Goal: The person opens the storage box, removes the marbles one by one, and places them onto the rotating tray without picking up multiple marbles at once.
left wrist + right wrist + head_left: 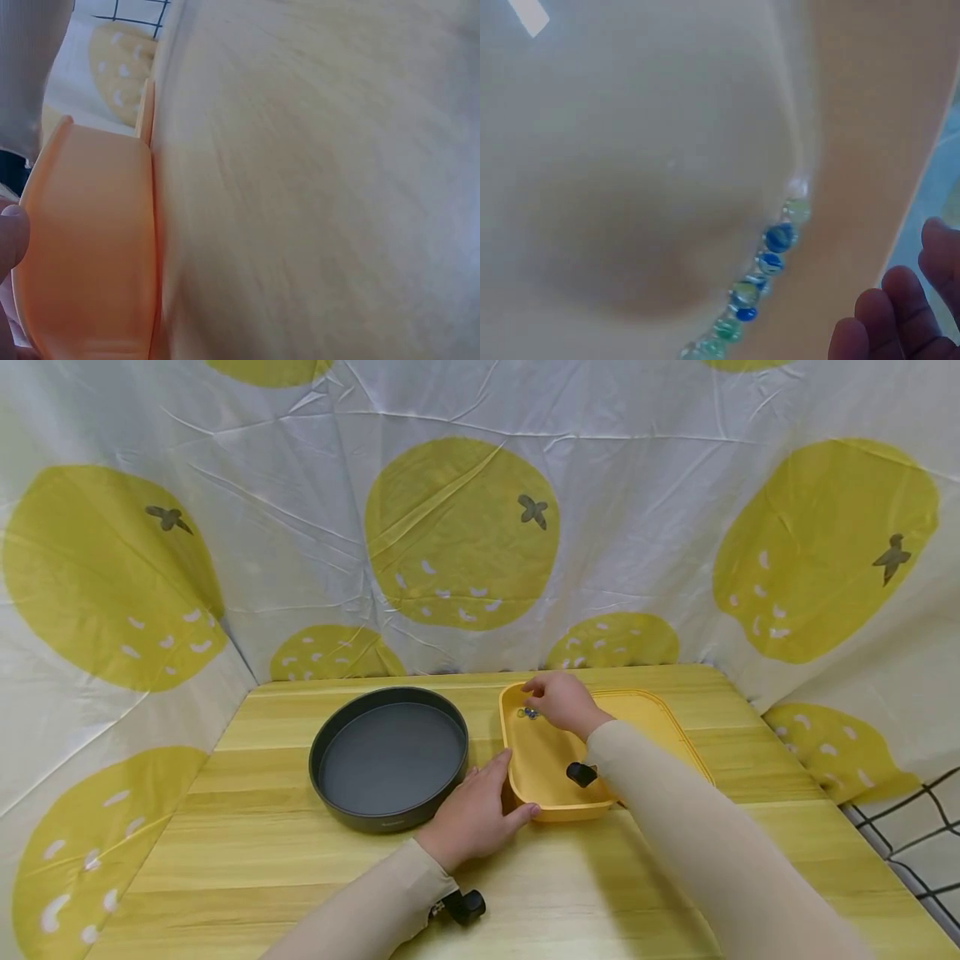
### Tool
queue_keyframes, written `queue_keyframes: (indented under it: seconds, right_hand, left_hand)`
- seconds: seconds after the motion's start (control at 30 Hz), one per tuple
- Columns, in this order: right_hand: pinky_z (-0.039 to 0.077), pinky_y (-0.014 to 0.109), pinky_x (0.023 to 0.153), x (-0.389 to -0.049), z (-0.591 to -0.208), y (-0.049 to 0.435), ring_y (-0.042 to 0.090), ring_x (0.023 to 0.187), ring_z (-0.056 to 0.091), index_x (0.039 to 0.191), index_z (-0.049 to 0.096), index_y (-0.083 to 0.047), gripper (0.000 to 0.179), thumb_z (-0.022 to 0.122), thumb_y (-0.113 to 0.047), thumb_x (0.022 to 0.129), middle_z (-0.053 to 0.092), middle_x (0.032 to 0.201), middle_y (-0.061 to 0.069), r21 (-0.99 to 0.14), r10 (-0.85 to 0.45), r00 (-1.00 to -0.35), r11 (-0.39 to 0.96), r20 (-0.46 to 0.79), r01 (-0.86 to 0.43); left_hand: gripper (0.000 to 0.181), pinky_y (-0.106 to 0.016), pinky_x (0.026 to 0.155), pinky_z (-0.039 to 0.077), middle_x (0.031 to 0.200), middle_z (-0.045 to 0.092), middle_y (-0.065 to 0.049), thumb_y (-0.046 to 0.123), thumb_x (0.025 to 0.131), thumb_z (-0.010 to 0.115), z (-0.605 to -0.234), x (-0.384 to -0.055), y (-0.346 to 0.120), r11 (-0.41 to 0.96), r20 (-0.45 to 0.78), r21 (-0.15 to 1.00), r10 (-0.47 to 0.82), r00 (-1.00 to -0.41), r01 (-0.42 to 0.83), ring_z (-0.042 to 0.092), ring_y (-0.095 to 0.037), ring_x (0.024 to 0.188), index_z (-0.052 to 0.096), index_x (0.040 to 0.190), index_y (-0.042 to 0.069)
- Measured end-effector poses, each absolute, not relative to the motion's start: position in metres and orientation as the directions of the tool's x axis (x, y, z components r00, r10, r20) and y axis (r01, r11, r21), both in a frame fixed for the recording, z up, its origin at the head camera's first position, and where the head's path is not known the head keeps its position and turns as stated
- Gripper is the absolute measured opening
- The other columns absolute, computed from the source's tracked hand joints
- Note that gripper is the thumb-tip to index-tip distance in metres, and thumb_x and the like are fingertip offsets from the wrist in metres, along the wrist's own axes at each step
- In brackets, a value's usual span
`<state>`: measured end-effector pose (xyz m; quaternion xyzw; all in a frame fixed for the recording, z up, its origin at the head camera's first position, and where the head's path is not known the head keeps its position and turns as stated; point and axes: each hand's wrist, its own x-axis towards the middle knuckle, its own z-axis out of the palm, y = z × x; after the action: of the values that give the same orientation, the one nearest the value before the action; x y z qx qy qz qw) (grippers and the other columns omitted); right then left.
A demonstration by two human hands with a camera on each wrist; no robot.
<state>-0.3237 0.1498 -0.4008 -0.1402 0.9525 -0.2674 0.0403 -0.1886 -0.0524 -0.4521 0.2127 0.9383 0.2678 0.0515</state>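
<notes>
A deep yellow plastic container (547, 752) stands on the wooden table. My left hand (472, 814) grips its near left corner, thumb at the front rim and fingers along the left side. In the left wrist view, the thumb tip (13, 225) lies over the rim. My right hand (566, 700) hovers over the container's far left part, fingers loosely bent, with nothing visible in them. Below it, several glass marbles (529, 713) sit together. The right wrist view shows these blue, green and yellowish marbles (780, 238) lined up along the foot of the wall.
Left of the container, close to my left hand, stands a round dark grey pan (390, 760). A flat yellow lid-like piece (652, 718) extends to the container's right, partly behind my right sleeve. A white curtain (637, 527) with yellow fruit prints hangs around the table (262, 835).
</notes>
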Motion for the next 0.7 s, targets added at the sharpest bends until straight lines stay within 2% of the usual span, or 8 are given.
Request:
queue_keyframes:
  seconds: [0.2,0.47,0.7]
  right_hand:
    - [0.059,0.047,0.094,-0.334,-0.417,0.147,0.033,0.114,0.069,0.135,0.073,-0.011,0.034,0.069,-0.023,0.103,0.072,0.128,0.017,-0.516,-0.273,-0.960,0.833,-0.067,-0.201]
    - [0.057,0.045,0.095,-0.345,-0.438,0.148,0.028,0.105,0.070,0.130,0.076,-0.008,0.032,0.071,-0.020,0.101,0.077,0.122,0.013,-0.483,-0.315,-0.948,0.837,-0.042,-0.257]
    - [0.053,0.050,0.109,-0.349,-0.445,0.145,0.036,0.124,0.068,0.128,0.077,-0.007,0.031,0.072,-0.016,0.098,0.075,0.130,0.014,-0.454,-0.311,-0.950,0.850,-0.023,-0.267]
  left_hand:
    - [0.093,-0.051,0.130,0.030,0.171,0.037,-0.008,0.063,0.101,0.061,-0.451,-0.188,-0.053,0.767,0.008,0.528,0.424,-0.905,0.365,0.041,-0.028,0.155,0.027,0.167,0.007]
    - [0.092,-0.051,0.130,0.030,0.170,0.039,-0.008,0.061,0.100,0.063,-0.451,-0.188,-0.052,0.769,0.017,0.528,0.416,-0.909,0.361,0.043,-0.029,0.154,0.029,0.167,0.007]
    - [0.092,-0.050,0.130,0.030,0.170,0.038,-0.008,0.060,0.100,0.063,-0.450,-0.187,-0.052,0.770,0.006,0.534,0.411,-0.912,0.350,0.042,-0.029,0.155,0.028,0.167,0.008]
